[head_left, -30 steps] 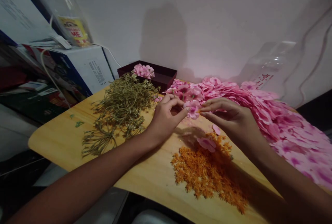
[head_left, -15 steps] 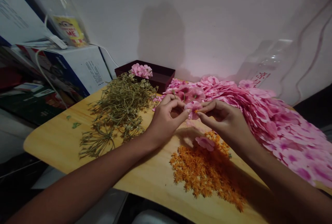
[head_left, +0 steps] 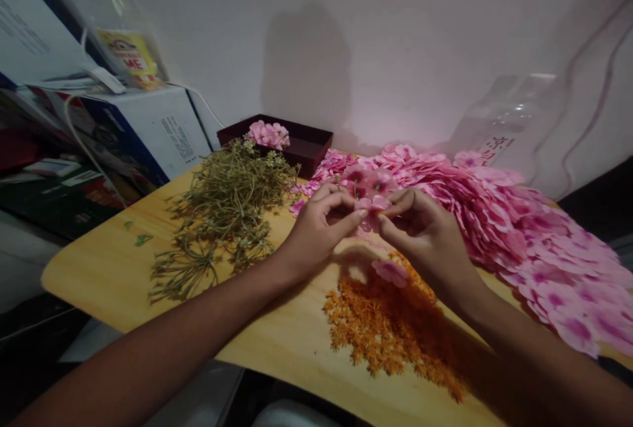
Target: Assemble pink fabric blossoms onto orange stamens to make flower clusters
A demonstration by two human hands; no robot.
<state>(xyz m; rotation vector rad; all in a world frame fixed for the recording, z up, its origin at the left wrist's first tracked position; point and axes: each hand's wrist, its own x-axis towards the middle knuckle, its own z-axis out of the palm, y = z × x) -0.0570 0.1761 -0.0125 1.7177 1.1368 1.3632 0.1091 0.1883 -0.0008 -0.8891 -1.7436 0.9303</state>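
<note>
Petals of a small pink flower [head_left: 373, 204] are peeking out between the left hand [head_left: 319, 226] and the right hand [head_left: 428, 232], over the wooden table [head_left: 277, 335]. The left hand is pinching the small pink flower on one side with thumb and finger, and the right hand is pinching it on the other side, by a bit of orange. Just past the hands, more flowers [head_left: 366, 181] are showing green bits. Nearer, a loose flower [head_left: 390, 273] is lying on an orange pile [head_left: 361, 325]. Green stems [head_left: 227, 196] are lying heaped on the left, and a big pink pile [head_left: 465, 199] is spreading along the right.
</note>
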